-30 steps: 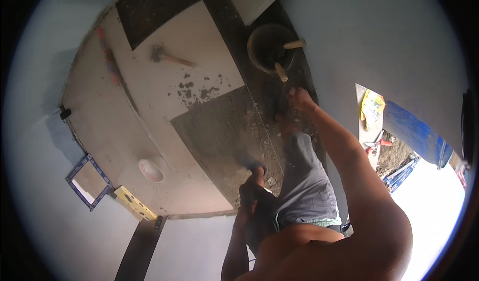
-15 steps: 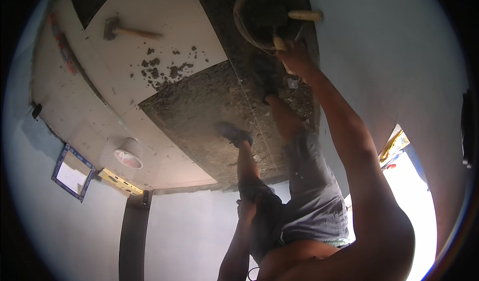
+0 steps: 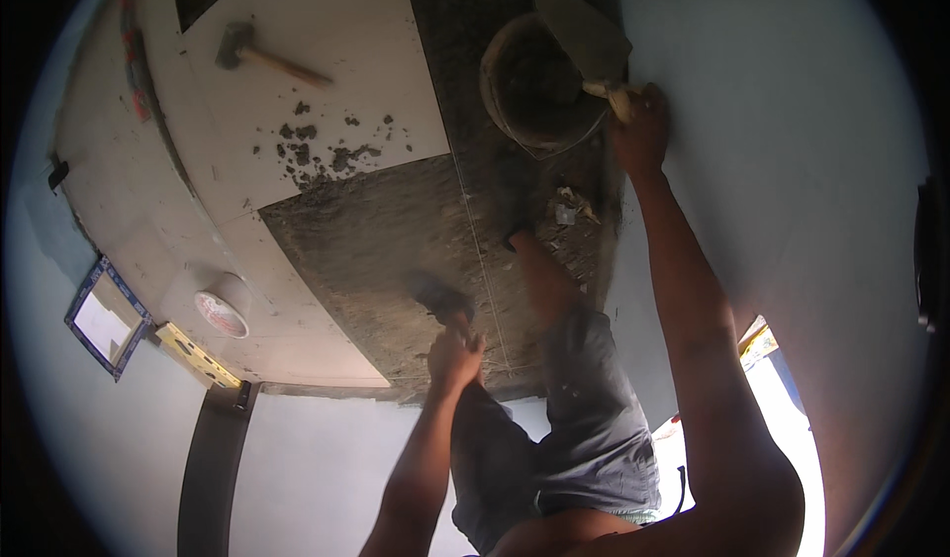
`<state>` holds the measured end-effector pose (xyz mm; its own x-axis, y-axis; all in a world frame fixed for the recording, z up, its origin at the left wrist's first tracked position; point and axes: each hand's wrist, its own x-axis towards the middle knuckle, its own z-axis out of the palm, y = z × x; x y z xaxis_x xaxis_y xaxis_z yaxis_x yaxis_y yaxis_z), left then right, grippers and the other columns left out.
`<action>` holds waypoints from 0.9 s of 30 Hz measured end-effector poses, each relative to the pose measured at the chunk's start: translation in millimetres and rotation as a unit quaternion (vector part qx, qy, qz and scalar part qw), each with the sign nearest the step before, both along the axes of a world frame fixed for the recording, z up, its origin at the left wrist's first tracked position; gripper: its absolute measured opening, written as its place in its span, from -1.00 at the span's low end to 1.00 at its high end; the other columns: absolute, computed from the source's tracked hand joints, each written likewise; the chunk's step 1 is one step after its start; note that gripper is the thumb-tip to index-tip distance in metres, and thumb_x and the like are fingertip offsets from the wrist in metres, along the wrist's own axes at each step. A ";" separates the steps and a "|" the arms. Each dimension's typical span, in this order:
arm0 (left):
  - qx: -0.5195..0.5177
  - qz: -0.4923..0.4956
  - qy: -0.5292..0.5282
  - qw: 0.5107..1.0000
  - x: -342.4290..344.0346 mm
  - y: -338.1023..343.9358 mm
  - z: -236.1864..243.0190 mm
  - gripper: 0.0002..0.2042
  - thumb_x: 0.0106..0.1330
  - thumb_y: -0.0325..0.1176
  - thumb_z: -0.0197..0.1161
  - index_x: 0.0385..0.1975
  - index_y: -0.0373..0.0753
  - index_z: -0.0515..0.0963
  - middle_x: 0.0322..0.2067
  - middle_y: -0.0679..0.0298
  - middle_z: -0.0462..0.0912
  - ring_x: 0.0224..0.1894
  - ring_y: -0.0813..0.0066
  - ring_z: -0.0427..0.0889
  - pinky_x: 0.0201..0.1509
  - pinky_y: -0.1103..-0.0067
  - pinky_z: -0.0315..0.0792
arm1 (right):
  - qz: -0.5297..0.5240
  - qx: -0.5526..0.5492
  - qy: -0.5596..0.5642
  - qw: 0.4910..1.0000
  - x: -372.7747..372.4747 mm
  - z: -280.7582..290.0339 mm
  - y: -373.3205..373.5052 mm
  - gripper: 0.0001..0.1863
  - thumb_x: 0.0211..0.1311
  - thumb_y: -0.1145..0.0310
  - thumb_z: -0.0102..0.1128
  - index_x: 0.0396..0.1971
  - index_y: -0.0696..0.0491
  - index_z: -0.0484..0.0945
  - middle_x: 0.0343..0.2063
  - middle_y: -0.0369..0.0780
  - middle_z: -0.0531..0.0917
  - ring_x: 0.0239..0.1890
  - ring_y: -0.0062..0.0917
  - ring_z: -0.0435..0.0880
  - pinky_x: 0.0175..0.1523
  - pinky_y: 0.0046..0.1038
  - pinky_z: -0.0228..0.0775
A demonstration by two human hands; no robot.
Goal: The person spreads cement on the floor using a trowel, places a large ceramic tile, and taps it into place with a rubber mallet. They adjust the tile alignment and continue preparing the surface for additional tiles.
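My right hand grips the pale wooden handle of a trowel. Its broad, mortar-grey blade is tilted over the right side of a round bucket that holds dark mortar. Another pale handle-like piece shows beside my grip, but I cannot tell whether it belongs to a second tool. My left hand is in front of my left shin, fingers curled; whatever they may hold is hidden. Just beyond it, my dark left shoe is blurred on the rough mortar bed.
A hammer and mortar crumbs lie on pale tiles. A taut string crosses the bed. At left are a white tub, a yellow level and a blue-framed panel. A wall rises at right.
My right hand has brought the trowel's blade up out of the bucket and to the right. My left hand has moved from the knee forward to the shin. The whole view has shifted.
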<state>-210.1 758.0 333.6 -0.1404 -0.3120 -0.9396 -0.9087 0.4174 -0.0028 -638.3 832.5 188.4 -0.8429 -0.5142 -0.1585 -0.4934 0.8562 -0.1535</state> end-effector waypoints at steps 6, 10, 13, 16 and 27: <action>0.205 0.398 0.167 0.878 -140.2 -29.4 -125.9 -0.50 0.43 0.01 0.08 0.04 -0.38 0.51 -0.04 0.01 0.64 0.08 0.15 0.60 0.11 0.31 0.45 | -0.028 0.032 -0.053 0.998 -4.5 6.1 -19.0 -0.50 0.04 0.33 0.36 0.04 0.13 0.54 0.04 0.07 0.52 0.09 -0.07 0.53 0.16 -0.14 0.39; 0.265 0.616 0.139 0.729 -212.9 -35.5 -166.2 -0.36 0.46 -0.08 0.06 0.38 -0.34 0.08 0.34 0.04 0.21 0.38 0.06 0.24 0.41 0.20 0.21 | -0.167 -0.076 -0.214 0.959 -9.3 16.8 -16.0 -0.55 0.03 0.27 0.39 -0.08 0.20 0.60 -0.27 -0.02 0.67 -0.19 -0.22 0.69 -0.04 -0.27 0.50; 0.262 0.695 0.172 0.647 -241.1 -37.1 -190.0 -0.37 0.46 -0.12 0.05 0.41 -0.30 0.03 0.36 0.05 0.13 0.42 0.10 0.15 0.43 0.16 0.18 | -0.206 -0.127 -0.313 0.919 4.6 10.8 -2.9 -0.57 0.06 0.23 0.41 -0.13 0.20 0.63 -0.37 -0.08 0.69 -0.30 -0.35 0.70 -0.13 -0.35 0.49; 0.273 0.718 0.165 0.618 -248.9 -39.5 -202.7 -0.38 0.46 -0.13 0.06 0.40 -0.28 0.06 0.35 0.07 0.12 0.42 0.08 0.13 0.45 0.14 0.14 | -0.177 -0.038 -0.371 0.911 12.8 16.8 -11.0 -0.50 0.03 0.19 0.45 -0.10 0.20 0.61 -0.33 -0.07 0.70 -0.27 -0.36 0.69 -0.11 -0.36 0.49; 0.237 0.694 0.285 0.617 -265.8 -55.7 -219.7 -0.64 0.39 -0.14 0.23 0.02 -0.17 0.34 -0.09 0.25 0.45 0.06 0.33 0.47 0.31 0.15 0.36 | -0.203 -0.027 -0.445 0.872 -0.1 56.4 -17.9 -0.49 0.05 0.31 0.31 0.04 0.21 0.55 -0.39 -0.18 0.67 -0.35 -0.54 0.63 -0.21 -0.48 0.47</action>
<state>-475.9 702.3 113.9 -0.3968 -0.2122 -0.8930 -0.1895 -0.9330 0.3059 -638.3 814.6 244.9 -0.5132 -0.2279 -0.8275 0.1838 0.9126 -0.3653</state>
